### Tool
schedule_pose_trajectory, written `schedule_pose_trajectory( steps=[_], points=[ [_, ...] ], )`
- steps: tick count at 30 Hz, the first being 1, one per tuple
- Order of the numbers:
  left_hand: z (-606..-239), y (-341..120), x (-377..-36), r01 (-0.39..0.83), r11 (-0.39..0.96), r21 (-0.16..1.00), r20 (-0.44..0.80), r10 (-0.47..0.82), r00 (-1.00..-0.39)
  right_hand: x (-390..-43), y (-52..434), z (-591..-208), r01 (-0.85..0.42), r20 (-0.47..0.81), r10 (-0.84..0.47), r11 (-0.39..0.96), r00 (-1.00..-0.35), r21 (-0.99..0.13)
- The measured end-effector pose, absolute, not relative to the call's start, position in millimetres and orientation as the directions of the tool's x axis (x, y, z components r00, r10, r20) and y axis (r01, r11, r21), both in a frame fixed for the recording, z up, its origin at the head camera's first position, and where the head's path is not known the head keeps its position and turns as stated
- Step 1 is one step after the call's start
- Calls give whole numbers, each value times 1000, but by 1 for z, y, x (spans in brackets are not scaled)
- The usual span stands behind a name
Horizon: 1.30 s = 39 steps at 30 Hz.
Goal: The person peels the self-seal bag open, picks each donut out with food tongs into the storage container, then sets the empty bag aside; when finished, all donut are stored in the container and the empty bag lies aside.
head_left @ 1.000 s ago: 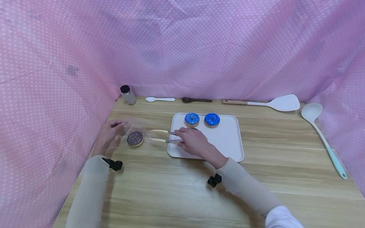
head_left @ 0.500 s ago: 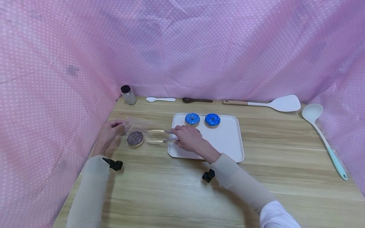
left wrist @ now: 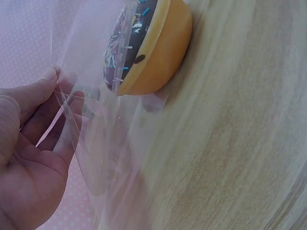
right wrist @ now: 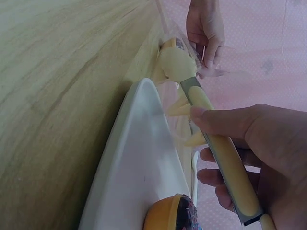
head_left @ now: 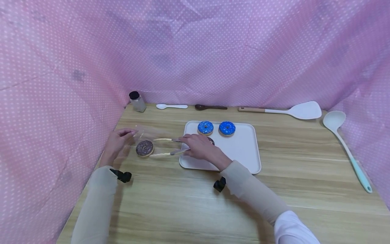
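The chocolate doughnut (head_left: 144, 148) lies inside a clear bag (head_left: 143, 134) left of the tray (head_left: 240, 149), between spread tongs (head_left: 164, 147) gripped by the right hand (head_left: 199, 146); the left hand (head_left: 117, 142) pinches the bag.

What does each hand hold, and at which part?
The right hand grips the metal tongs with cream tips at their handle end. The left hand pinches the edge of the clear plastic bag beside the chocolate sprinkled donut.

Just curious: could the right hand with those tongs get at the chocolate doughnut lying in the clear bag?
Probably yes. The right hand holds the tongs open beside the chocolate doughnut, and the left hand holds the clear bag open.
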<state>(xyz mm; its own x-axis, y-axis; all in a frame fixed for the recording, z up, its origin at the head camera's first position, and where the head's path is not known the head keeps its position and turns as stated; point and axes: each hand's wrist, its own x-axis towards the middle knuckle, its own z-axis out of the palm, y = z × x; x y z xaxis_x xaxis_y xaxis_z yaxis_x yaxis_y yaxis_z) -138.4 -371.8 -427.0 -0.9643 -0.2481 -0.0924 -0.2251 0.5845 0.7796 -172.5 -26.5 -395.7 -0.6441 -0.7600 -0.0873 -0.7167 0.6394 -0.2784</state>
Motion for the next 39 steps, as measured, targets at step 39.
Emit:
schedule_pose_trajectory(
  steps=[39],
  points=[
    [-432,-371,-136,-242,542,805,-125,-244,-962,-166,-39,-405,-677,-95,-732,666,-675,-314]
  ],
)
